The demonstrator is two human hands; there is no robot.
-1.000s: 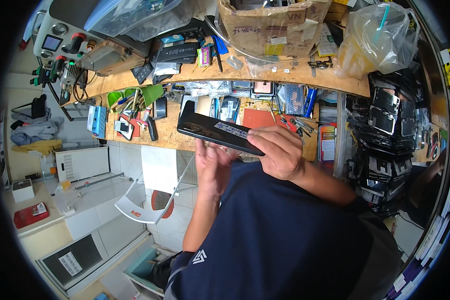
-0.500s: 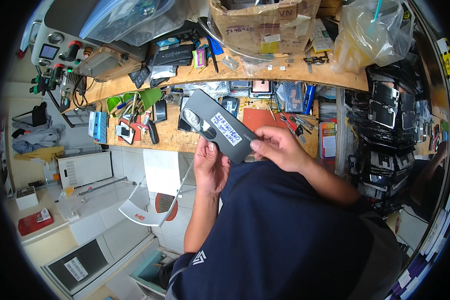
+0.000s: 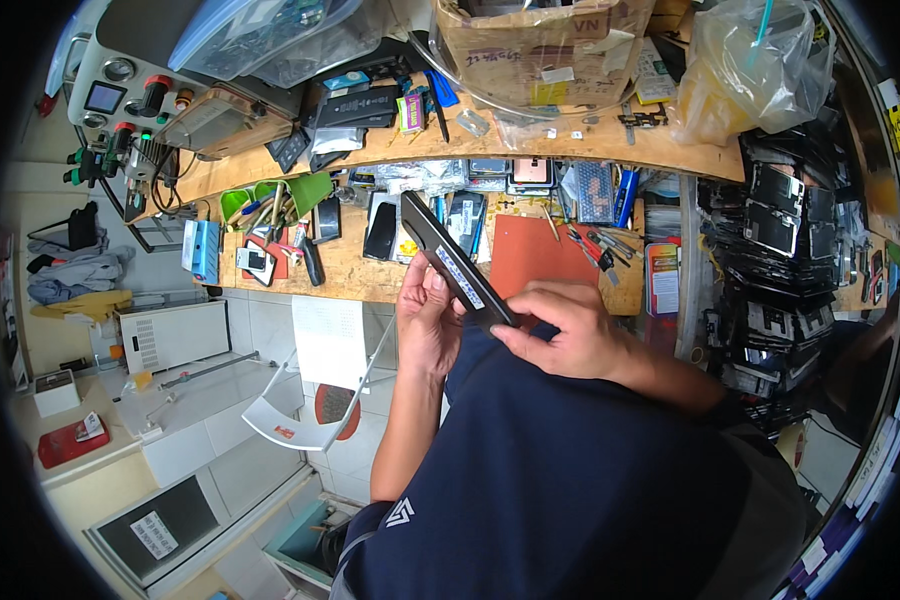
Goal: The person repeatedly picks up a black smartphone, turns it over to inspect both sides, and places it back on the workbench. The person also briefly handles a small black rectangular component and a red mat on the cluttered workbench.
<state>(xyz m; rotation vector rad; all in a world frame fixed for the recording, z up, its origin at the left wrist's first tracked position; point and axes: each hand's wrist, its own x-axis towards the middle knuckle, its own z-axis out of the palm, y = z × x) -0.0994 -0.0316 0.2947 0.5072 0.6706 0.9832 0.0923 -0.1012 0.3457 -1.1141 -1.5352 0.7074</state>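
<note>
A dark smartphone (image 3: 454,262) with a handwritten white label on its back is held between my two hands, above the near edge of the bench. It is tilted so that mostly its long side edge shows. My left hand (image 3: 432,318) grips the phone along its lower left side, thumb pressed against it. My right hand (image 3: 562,325) pinches the near right end between thumb and fingers. The phone's screen side faces away and is hidden. Beyond it lies an orange-red mat (image 3: 540,255) on the bench.
Another phone (image 3: 380,230) lies on the wooden bench (image 3: 355,280). A green holder (image 3: 310,188) with tools is at left, and pliers and tweezers (image 3: 605,250) at right. A raised shelf (image 3: 530,150) carries a cardboard box (image 3: 540,50). Stacked phone parts (image 3: 775,220) stand far right.
The phone has been turned from showing its back with camera lenses to nearly edge-on. My right hand has moved slightly down, its fingers shifting on the phone's end.
</note>
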